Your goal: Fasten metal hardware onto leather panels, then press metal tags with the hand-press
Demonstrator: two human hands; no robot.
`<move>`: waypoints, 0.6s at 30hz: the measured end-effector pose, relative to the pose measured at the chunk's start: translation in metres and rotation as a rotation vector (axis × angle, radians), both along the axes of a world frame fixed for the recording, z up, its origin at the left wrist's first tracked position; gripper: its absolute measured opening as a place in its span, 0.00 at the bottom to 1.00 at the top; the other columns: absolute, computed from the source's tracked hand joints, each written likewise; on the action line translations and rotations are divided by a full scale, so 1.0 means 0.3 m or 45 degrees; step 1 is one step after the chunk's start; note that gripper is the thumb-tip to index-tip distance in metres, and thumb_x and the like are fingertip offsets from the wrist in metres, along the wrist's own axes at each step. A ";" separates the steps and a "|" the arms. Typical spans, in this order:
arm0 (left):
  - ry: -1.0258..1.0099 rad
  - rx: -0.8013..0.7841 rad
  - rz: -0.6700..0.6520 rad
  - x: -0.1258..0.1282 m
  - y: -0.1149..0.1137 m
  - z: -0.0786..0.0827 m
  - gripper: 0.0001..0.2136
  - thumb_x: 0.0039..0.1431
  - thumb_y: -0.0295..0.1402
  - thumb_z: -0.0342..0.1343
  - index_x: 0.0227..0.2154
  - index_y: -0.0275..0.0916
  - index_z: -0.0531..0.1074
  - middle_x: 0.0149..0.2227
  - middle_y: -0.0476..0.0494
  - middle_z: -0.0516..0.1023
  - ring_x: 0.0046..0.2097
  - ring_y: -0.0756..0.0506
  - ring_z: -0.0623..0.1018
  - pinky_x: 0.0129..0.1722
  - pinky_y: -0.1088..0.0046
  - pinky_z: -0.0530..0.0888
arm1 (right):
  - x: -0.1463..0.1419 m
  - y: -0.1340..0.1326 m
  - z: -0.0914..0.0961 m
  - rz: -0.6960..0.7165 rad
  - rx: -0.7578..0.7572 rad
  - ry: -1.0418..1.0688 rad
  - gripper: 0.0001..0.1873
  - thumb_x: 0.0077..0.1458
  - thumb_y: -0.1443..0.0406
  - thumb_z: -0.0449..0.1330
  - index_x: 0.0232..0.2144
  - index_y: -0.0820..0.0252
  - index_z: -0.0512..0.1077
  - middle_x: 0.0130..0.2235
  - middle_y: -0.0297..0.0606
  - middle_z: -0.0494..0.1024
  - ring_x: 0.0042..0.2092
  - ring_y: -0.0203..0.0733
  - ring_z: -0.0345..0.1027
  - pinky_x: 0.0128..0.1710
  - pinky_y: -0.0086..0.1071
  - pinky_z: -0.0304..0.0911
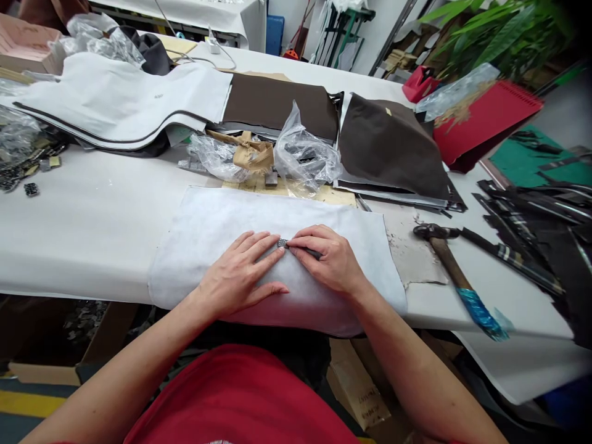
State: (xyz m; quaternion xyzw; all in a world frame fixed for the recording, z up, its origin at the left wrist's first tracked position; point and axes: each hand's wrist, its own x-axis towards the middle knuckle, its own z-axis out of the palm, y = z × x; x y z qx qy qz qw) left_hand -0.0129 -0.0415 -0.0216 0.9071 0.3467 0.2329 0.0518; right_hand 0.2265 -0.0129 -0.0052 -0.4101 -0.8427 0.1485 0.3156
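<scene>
"What's at your far left on the bench (92,246)?"

"You have a scatter of small checkered metal pieces (13,176), hard and glinting."

"And your left hand (240,274)?"

"It's spread, fingers flat on a soft, fuzzy white pad (208,246), with the tips just beside a tiny checkered piece (282,243)."

"Your right hand (324,259)?"

"It's curled, fingers pressed together, pinching a narrow dark strip (308,251). The strip's end meets that piece, which sits on the pad between your hands."

"What's further right?"

"You have a rough, torn grey sheet (407,259), then a hammer (444,253) lying on the bench. It has a metal head and a wooden handle, with the end wrapped in shiny blue plastic."
</scene>
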 end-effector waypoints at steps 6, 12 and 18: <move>-0.020 -0.024 -0.003 0.001 0.001 0.001 0.30 0.66 0.51 0.56 0.62 0.35 0.69 0.65 0.31 0.69 0.66 0.32 0.69 0.68 0.47 0.65 | -0.001 -0.004 0.004 -0.002 -0.024 -0.008 0.09 0.63 0.69 0.62 0.43 0.57 0.82 0.44 0.38 0.82 0.46 0.44 0.75 0.49 0.40 0.71; -0.004 -0.015 -0.013 0.000 0.004 0.005 0.29 0.67 0.51 0.55 0.61 0.34 0.70 0.65 0.31 0.69 0.66 0.32 0.69 0.67 0.47 0.65 | -0.001 -0.004 0.006 0.005 -0.041 -0.007 0.10 0.63 0.70 0.61 0.42 0.55 0.82 0.44 0.36 0.83 0.46 0.44 0.75 0.49 0.40 0.70; 0.018 -0.018 0.009 0.005 0.004 0.004 0.29 0.68 0.50 0.54 0.62 0.34 0.69 0.65 0.33 0.70 0.66 0.33 0.69 0.67 0.47 0.66 | 0.002 -0.029 0.004 0.026 0.023 -0.157 0.14 0.67 0.68 0.57 0.49 0.56 0.80 0.49 0.38 0.81 0.47 0.46 0.72 0.51 0.43 0.69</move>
